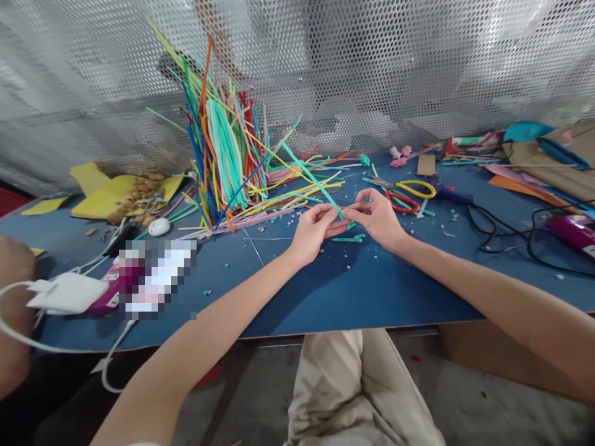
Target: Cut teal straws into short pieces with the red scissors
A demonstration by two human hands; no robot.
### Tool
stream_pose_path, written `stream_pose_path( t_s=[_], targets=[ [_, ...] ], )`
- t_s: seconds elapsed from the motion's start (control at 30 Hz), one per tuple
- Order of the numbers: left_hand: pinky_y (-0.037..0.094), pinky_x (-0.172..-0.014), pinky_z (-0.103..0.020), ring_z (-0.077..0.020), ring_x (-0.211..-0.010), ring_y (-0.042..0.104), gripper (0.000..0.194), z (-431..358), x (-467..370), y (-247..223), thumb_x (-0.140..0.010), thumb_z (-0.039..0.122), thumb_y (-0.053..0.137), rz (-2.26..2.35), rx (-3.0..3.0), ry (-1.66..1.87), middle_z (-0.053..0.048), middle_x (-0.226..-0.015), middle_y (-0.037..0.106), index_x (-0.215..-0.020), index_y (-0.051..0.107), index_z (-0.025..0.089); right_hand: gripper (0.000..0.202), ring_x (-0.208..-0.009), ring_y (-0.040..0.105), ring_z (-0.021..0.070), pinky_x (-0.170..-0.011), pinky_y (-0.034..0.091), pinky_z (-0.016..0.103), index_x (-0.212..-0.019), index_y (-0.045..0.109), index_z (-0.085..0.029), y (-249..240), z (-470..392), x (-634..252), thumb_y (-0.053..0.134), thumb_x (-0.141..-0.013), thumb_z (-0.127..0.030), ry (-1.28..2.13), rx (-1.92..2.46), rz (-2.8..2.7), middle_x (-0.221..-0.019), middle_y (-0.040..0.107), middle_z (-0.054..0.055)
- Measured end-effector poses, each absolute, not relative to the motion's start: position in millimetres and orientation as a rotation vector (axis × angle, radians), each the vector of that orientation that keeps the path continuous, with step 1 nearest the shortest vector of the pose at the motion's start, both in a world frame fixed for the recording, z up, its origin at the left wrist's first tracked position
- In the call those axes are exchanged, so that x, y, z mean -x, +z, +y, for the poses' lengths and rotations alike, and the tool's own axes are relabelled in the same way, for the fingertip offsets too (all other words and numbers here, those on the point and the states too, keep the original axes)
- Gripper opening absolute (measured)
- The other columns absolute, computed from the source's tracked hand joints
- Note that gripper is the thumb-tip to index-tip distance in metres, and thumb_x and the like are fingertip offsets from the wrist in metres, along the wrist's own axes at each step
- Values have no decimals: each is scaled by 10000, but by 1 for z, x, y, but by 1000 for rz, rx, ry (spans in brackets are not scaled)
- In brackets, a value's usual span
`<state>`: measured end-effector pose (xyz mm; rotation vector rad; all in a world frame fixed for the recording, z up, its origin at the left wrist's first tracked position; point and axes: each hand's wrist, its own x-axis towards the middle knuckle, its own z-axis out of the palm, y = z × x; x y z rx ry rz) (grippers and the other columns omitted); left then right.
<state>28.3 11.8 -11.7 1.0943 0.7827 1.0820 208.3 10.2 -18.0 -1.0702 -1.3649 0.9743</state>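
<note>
A teal pipe cleaner (312, 176) is pinched at its lower end between the fingertips of my left hand (316, 232) and my right hand (375, 217). Its long free part slants up and to the left, away from me. Close to the fingertips the fuzzy stem looks bent, though my fingers cover part of it. Below my hands lies a short, twisted teal piece (349, 238) on the blue tabletop (297, 303). Scissors (404, 189) with one yellow and one red handle rest just beyond my right hand.
A tall bundle of colourful pipe cleaners (225, 148) stands behind, left of my hands. A blue glue gun (449, 191) with a black cable lies at right. Left are a white charger (67, 292), a blurred-out phone (162, 275) and another person's arm (13, 310). A perforated metal panel (362, 56) rises behind.
</note>
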Motion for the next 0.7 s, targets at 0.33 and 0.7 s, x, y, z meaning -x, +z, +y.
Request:
stream_pose_path(
  t_s=[0.33,0.7],
  targets=[
    [598,-1013,-443,-264,-993,781,319,11,-27,-12,-822,356,837,773,-1138,1034,-110,-1038,800,-1059,763,155,501,-745,700,216,-711,535,393,-934,501,-256,-13,9,-213,885,-680,-458,949,1086,-1426,-843,753,41],
    [619,-947,-404,-256,-958,775,454,16,-21,-12,-714,439,913,787,-1193,876,-129,-1026,792,-982,750,110,337,-685,498,143,-651,434,332,-966,625,-215,-4,12,-226,831,-754,-378,776,1100,-1871,-839,583,-4]
  ],
)
